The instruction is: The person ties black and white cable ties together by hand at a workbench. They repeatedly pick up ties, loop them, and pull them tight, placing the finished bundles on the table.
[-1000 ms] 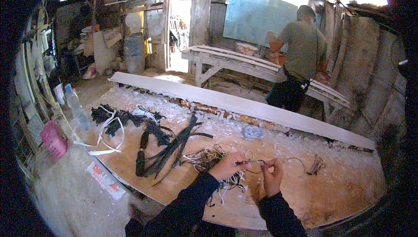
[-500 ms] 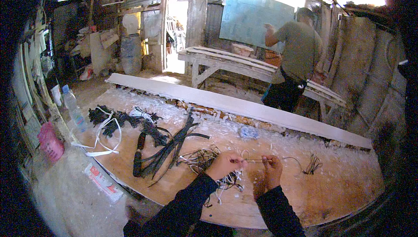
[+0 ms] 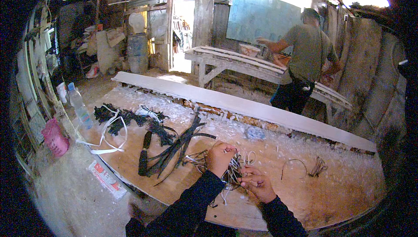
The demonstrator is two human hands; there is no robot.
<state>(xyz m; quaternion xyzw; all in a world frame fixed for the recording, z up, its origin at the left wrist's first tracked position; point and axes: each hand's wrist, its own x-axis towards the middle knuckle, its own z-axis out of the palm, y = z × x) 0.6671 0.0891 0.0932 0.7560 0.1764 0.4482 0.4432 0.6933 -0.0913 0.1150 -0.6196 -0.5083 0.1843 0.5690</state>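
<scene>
My left hand (image 3: 220, 157) and my right hand (image 3: 257, 184) are close together over a wooden board (image 3: 305, 193). Both grip a tangled bundle of thin white and dark cords (image 3: 234, 172), the left on its upper part, the right pinching strands at its lower end. Left of my hands lies a pile of black straps (image 3: 174, 147) with a black handle-like piece (image 3: 144, 154). A small loop of wire (image 3: 305, 166) lies to the right on the board.
A long white plank (image 3: 244, 104) runs across behind the board. A plastic bottle (image 3: 79, 108), a pink bag (image 3: 54, 136) and white cords (image 3: 106, 132) sit at the left. A person (image 3: 305, 62) stands at a wooden bench (image 3: 244, 62) at the back.
My hands have come closer together, gathering the stretched cord into a bundle. The head view has shifted slightly; the person at the back has leaned over the bench.
</scene>
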